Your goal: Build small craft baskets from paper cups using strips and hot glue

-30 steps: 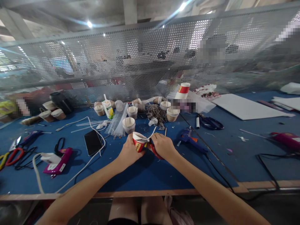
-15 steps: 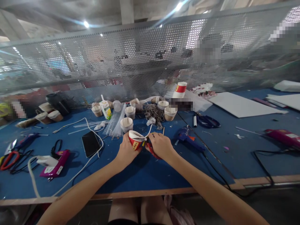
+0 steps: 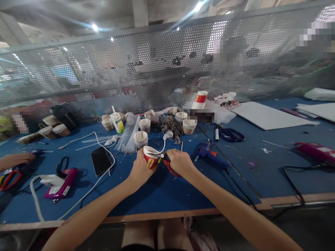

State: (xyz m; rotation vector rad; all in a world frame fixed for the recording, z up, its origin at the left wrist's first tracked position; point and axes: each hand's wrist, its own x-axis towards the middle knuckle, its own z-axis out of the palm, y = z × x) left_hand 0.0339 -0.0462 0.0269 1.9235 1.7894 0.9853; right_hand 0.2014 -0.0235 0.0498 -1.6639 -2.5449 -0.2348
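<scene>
A red and white paper cup (image 3: pixel 150 161) is gripped in my left hand (image 3: pixel 139 170), its mouth tilted up. My right hand (image 3: pixel 180 162) is closed round the red handles of a pair of scissors (image 3: pixel 171 168). The scissor blades reach over the cup's rim, and a thin white strip of paper (image 3: pixel 164 141) curls up from the cut edge. Just beyond the cup stands a wrapped small cup (image 3: pixel 140 138) with a stick in it.
A phone (image 3: pixel 101 160) and a purple power strip (image 3: pixel 61 183) lie to the left, near a co-worker's hand (image 3: pixel 18 161). On the right are a blue glue gun (image 3: pixel 211 155), dark-handled scissors (image 3: pixel 230 134) and white board (image 3: pixel 269 115). Twine (image 3: pixel 171 127) and several cups line the back.
The scissor blades have shifted a little at the cup's rim, with the white strip still attached. A co-worker's hand has come in at the left edge, over the tools there.
</scene>
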